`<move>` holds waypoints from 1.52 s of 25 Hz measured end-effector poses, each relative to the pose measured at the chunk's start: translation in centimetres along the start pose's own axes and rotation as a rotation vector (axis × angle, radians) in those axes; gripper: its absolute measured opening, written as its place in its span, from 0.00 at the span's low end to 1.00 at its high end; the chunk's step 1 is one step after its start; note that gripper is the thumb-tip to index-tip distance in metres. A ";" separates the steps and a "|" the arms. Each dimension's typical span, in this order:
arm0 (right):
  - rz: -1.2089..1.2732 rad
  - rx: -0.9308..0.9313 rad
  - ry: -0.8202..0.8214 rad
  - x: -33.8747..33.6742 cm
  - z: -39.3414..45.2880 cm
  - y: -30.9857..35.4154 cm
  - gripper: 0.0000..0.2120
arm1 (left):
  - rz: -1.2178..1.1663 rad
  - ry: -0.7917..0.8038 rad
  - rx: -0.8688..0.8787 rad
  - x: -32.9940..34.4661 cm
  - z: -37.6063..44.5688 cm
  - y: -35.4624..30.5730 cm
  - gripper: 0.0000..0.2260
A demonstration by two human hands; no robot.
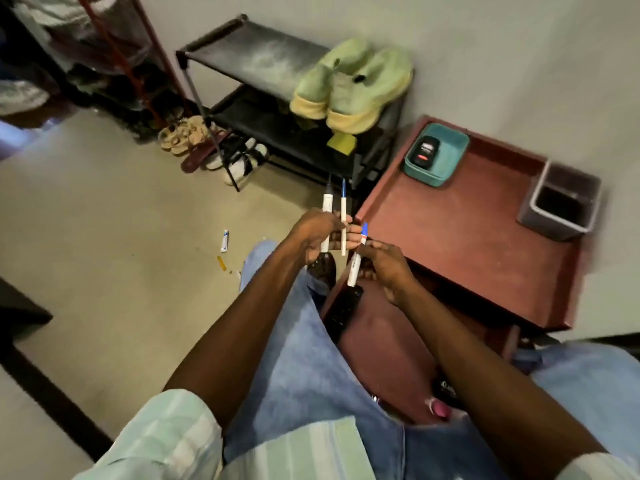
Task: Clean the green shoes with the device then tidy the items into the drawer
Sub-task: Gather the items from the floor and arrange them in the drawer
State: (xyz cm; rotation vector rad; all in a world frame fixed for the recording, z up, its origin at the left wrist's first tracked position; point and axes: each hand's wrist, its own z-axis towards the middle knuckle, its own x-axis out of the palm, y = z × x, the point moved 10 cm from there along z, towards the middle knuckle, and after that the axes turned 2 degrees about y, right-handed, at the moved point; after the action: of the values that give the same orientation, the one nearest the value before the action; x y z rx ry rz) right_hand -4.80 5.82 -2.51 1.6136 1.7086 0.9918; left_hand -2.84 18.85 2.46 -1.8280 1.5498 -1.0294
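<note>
The pair of green shoes (349, 83) lies on the top shelf of a black shoe rack (256, 60) against the wall. My left hand (317, 233) grips two white pens (334, 211) upright, tips pointing up. Just to its right, my right hand (381, 261) pinches a white marker with a blue cap (358, 256). Both hands hover above an open reddish drawer (381, 344) between my knees. A black device (426, 151) with a red button rests in a teal tray (450, 161) on the brown side table (460, 230).
A grey square bin (562, 202) stands at the side table's right edge. Sandals and slippers (207, 147) lie on the floor under the rack. A small white tube (224, 240) and a yellow strip (221, 264) lie on the floor at left. A dark object (344, 313) sits in the drawer.
</note>
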 end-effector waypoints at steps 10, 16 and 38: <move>0.023 0.375 -0.263 -9.4 0.2 -15.1 0.06 | 0.211 -0.103 -0.208 2.3 3.3 10.2 0.09; -0.306 0.497 -0.263 -6.6 3.1 -23.6 0.11 | 0.130 -0.098 -0.272 1.8 5.0 11.4 0.07; -0.258 0.454 -0.257 -5.4 3.4 -22.7 0.09 | 0.109 -0.140 -0.380 -2.5 3.5 14.4 0.05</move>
State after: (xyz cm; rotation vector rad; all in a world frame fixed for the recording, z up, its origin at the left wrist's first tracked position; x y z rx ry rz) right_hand -14.16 1.13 -23.59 1.6438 1.9845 0.2671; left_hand -8.35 18.05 -11.45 -1.9850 1.8281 -0.5708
